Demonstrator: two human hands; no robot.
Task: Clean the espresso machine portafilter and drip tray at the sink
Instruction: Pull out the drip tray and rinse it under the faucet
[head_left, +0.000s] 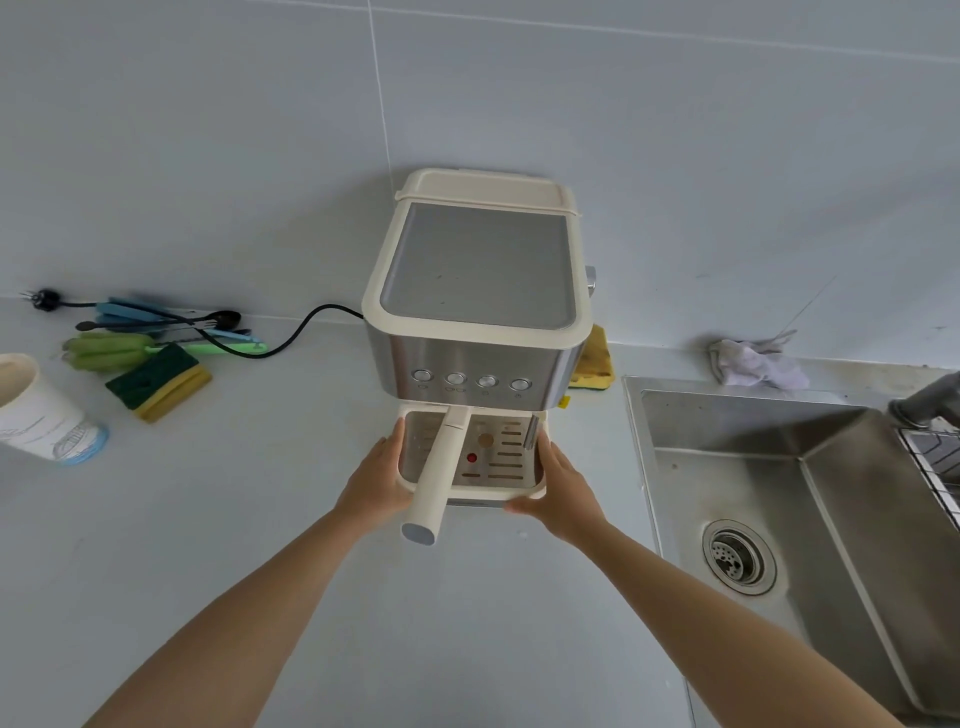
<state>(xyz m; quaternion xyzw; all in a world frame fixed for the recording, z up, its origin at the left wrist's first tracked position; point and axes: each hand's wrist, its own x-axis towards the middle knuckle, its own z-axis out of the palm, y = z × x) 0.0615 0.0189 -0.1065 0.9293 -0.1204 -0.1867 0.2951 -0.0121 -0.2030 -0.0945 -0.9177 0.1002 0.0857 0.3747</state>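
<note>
A cream and steel espresso machine (475, 291) stands on the grey counter against the wall. Its cream drip tray (498, 480) with a slotted grate sticks out at the front. The portafilter's cream handle (434, 478) juts toward me over the tray's left half; its basket end is hidden under the machine. My left hand (376, 480) holds the tray's left side with the fingers under it. My right hand (553, 483) holds the tray's right side and front corner. The steel sink (779, 467) with its drain lies to the right.
A green-yellow sponge (158, 382), a green brush (106, 351), blue utensils and the machine's black cord (291, 338) lie at the left. A paper cup (44, 413) lies on its side at the left edge. A crumpled cloth (756, 364) sits behind the sink, a wire rack (935, 462) at its right.
</note>
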